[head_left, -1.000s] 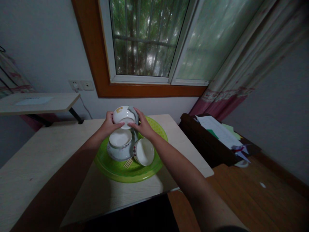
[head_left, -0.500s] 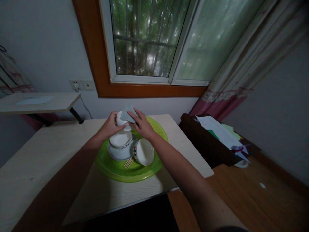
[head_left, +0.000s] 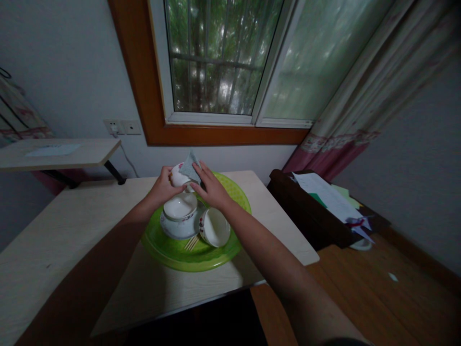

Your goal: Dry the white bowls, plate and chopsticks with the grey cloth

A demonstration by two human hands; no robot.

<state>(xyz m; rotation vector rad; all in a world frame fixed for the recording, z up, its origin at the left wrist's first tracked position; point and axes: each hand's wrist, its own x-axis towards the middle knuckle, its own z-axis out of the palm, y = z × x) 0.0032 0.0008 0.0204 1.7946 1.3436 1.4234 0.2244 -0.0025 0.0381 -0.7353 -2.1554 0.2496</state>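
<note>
My left hand [head_left: 166, 185] grips a white bowl [head_left: 177, 178] with a floral pattern, holding it tilted above the tray. Against the bowl's outer side, my right hand [head_left: 211, 185] presses a grey-blue cloth [head_left: 191, 166], its fingers closed on it. Below, on a round green tray [head_left: 169, 259], another white bowl [head_left: 180, 206] sits upright on an upturned-looking white dish [head_left: 176, 230]. A third bowl [head_left: 219, 228] lies on its side at the right, its opening towards me. Several chopsticks [head_left: 192, 242] rest between them, partly hidden.
The tray stands on a pale wooden table [head_left: 90, 230]. A raised shelf [head_left: 61, 149] is at the left, with a paper on it. Beyond the table's right edge is a dark cabinet [head_left: 298, 211] with papers on top. The window [head_left: 223, 67] and wall are behind.
The cloth and my right fingers have shifted slightly over the bowl's outside, and the bowl has turned a little, showing more of its red pattern. The tray's contents stay put.
</note>
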